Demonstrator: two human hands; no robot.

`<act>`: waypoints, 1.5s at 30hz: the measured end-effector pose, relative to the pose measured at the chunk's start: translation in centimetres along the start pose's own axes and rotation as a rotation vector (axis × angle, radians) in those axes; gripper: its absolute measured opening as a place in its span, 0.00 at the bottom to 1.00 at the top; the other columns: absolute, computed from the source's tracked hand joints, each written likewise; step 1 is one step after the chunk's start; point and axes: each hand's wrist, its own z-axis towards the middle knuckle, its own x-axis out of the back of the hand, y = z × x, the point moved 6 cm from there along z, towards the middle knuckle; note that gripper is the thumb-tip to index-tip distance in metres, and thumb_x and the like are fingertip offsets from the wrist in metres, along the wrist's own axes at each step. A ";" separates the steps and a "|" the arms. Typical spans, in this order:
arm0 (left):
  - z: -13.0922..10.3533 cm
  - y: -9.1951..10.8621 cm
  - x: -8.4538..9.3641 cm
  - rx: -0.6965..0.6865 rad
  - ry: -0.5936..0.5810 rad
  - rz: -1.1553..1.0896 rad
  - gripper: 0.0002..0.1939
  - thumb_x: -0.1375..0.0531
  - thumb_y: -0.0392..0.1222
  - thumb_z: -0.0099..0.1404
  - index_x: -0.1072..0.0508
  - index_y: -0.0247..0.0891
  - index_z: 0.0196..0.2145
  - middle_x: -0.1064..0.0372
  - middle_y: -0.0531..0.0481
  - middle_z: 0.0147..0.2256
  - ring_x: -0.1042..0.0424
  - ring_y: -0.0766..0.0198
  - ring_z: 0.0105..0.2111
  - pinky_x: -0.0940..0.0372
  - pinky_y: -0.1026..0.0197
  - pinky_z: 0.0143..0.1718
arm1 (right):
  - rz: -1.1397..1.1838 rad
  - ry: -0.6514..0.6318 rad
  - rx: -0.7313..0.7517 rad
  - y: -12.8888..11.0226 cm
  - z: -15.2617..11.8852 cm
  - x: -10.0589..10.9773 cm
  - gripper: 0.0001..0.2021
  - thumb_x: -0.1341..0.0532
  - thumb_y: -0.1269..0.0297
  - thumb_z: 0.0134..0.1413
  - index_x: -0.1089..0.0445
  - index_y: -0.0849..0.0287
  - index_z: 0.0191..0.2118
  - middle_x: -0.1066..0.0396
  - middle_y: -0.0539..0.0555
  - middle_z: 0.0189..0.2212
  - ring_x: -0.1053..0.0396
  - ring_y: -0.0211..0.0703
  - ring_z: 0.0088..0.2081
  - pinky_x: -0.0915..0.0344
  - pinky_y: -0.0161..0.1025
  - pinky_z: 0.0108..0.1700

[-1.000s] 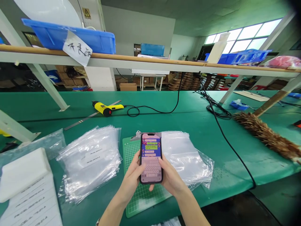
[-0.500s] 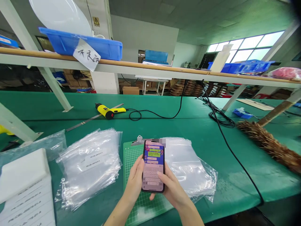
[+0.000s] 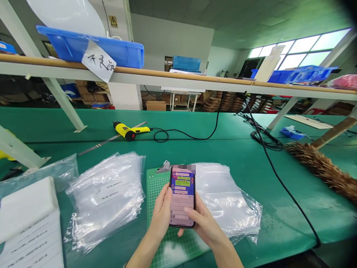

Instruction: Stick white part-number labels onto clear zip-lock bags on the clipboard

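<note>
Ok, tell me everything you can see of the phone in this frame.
The phone is a slim dark-edged smartphone, held upright and tilted toward the camera above a green cutting mat. Its lit screen shows a chat with coloured message bubbles on a blue and pink background, with a pale on-screen keyboard below. The left hand grips its left edge, the right hand cradles its right side, and that thumb rests on the keyboard. The text is too small to read.

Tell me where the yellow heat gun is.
The yellow heat gun lies far left of centre on the green table, beside a metal ruler.
</note>
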 end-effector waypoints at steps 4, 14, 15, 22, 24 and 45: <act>0.0 0.6 -0.2 -0.057 -0.021 -0.049 0.20 0.46 0.52 0.62 0.30 0.35 0.45 0.29 0.45 0.43 0.30 0.59 0.42 0.36 0.62 0.43 | -0.009 -0.023 0.021 0.0 0.3 -0.2 0.27 0.37 0.63 0.49 0.45 0.49 0.55 0.35 0.56 0.48 0.30 0.45 0.37 0.27 0.37 0.25; 0.1 1.1 -0.1 -0.170 -0.162 -0.043 0.19 0.46 0.54 0.62 0.32 0.37 0.43 0.27 0.48 0.34 0.28 0.61 0.32 0.35 0.63 0.32 | -0.049 -0.049 -0.032 0.0 0.5 -1.1 0.30 0.38 0.63 0.51 0.50 0.47 0.58 0.35 0.56 0.48 0.30 0.44 0.38 0.27 0.36 0.27; 0.0 1.2 -0.1 -0.166 -0.167 -0.045 0.19 0.46 0.53 0.62 0.32 0.37 0.44 0.27 0.48 0.34 0.28 0.61 0.31 0.35 0.63 0.31 | -0.053 -0.050 -0.038 0.0 0.4 -1.2 0.31 0.38 0.63 0.51 0.52 0.47 0.59 0.35 0.56 0.49 0.30 0.45 0.39 0.27 0.37 0.27; -0.6 1.4 -0.2 -0.144 -0.206 -0.089 0.21 0.44 0.54 0.60 0.34 0.36 0.45 0.27 0.46 0.35 0.27 0.57 0.33 0.33 0.60 0.33 | -0.061 -0.071 -0.040 -0.1 0.2 -1.6 0.34 0.37 0.63 0.50 0.54 0.48 0.60 0.35 0.56 0.49 0.30 0.46 0.40 0.26 0.36 0.27; -0.6 1.3 -0.1 -0.124 -0.222 -0.104 0.22 0.43 0.54 0.60 0.34 0.36 0.46 0.27 0.45 0.36 0.27 0.57 0.33 0.32 0.59 0.34 | -0.055 -0.072 -0.049 -0.1 0.2 -1.7 0.32 0.37 0.63 0.51 0.53 0.49 0.59 0.36 0.57 0.49 0.30 0.45 0.40 0.26 0.36 0.27; -1.6 2.3 -0.3 -0.128 -0.296 -0.098 0.25 0.51 0.54 0.66 0.38 0.37 0.54 0.30 0.46 0.45 0.29 0.58 0.41 0.32 0.63 0.37 | -0.090 -0.097 0.019 -0.8 0.0 -1.6 0.37 0.33 0.70 0.43 0.51 0.51 0.58 0.35 0.57 0.48 0.30 0.47 0.42 0.27 0.35 0.28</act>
